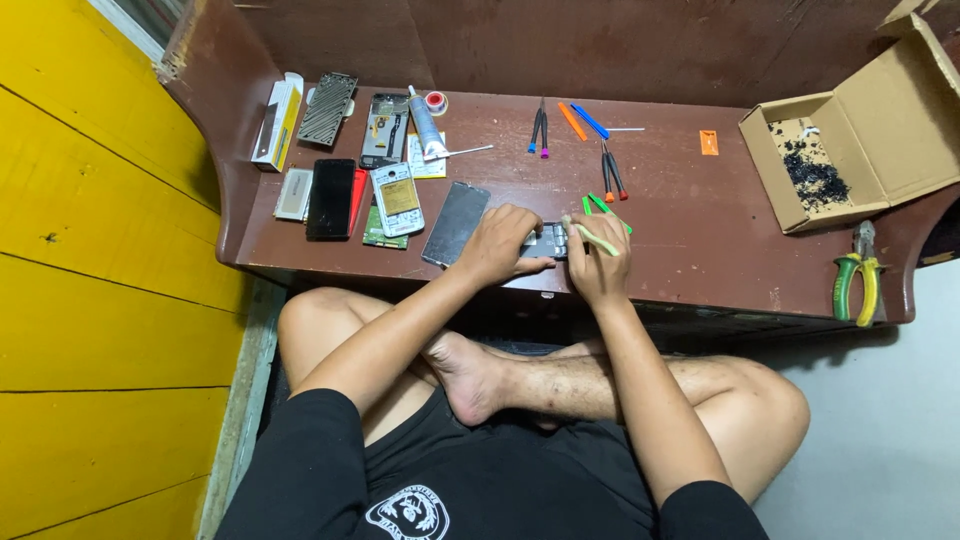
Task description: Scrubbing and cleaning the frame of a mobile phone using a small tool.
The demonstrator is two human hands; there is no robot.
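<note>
Evidently light, thin, fragile: opened phone (547,240) near worktop's front edge. Left hand (500,243) pressed flat on it, fingers spread; right hand (597,262) closed around pale brush (592,237). Best gripped by side edges.

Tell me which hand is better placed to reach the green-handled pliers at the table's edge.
The right hand, probably. The green-handled pliers lie on its side of the brown wooden table, with bare tabletop between. The left hand rests on the dark opened phone, farther away.
</note>
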